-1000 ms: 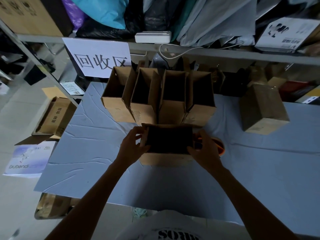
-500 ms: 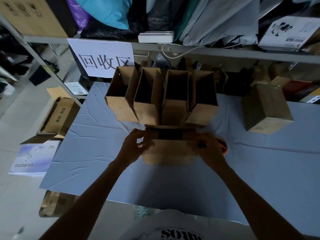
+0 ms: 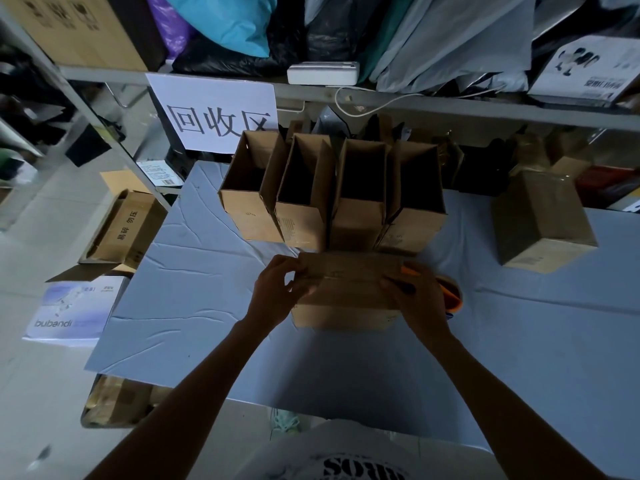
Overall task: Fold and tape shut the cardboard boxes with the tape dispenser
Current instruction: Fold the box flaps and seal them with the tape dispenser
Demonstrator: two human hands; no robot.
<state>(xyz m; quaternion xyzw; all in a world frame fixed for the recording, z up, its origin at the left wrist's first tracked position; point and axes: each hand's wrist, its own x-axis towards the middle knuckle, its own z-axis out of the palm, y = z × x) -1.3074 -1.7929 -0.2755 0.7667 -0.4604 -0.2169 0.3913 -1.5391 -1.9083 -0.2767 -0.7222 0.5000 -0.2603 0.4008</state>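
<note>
Fingers [image 3: 291, 266] of the left hand [image 3: 277, 292] are curled, pinching the left end of the cardboard box [image 3: 346, 303] on the table [image 3: 207, 271]. The right hand [image 3: 415, 296] lies over the box's right end with orange showing among its fingers; whether it grips anything cannot be told. Tape dispenser [image 3: 452, 294] sits just beside the box at 3 o'clock. Assessment: light, stiff walls, springy flaps; hold both ends, pressing flaps flat along the seam. Four open boxes [image 3: 311, 223] stand just beyond at 12 o'clock; closed box [image 3: 540, 220] at 2 o'clock.

Top flaps of cardboard box [image 3: 346, 299], open 1.0 s ago, are folding down flat under left hand [image 3: 277, 294] and right hand [image 3: 417, 299].
</note>
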